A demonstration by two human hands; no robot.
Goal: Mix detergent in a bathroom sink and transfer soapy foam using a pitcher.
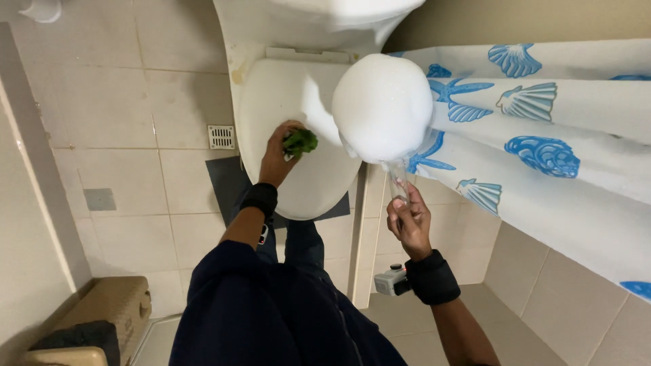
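Both hands are busy: my left hand (278, 154) has its fingers clenched on a green scrub pad (300, 141), pressed to the closed white toilet lid (285, 102). My right hand (409, 221) grips a clear handle (397, 178) topped with a foamy white ball (383, 107), beside the shell-print shower curtain (542, 135).

This is a home bathroom. A white toilet (298, 129) stands with its lid closed and its cistern (319, 17) behind it, against a beige wall. The floor is laid with pale square tiles (102, 102), and a small square metal floor drain (221, 137) is set into them just beside the toilet. A dark mat (227, 179) lies at the toilet's foot. To one side hangs a white shower curtain (542, 135) printed with blue seashells and starfish, over a tiled ledge.
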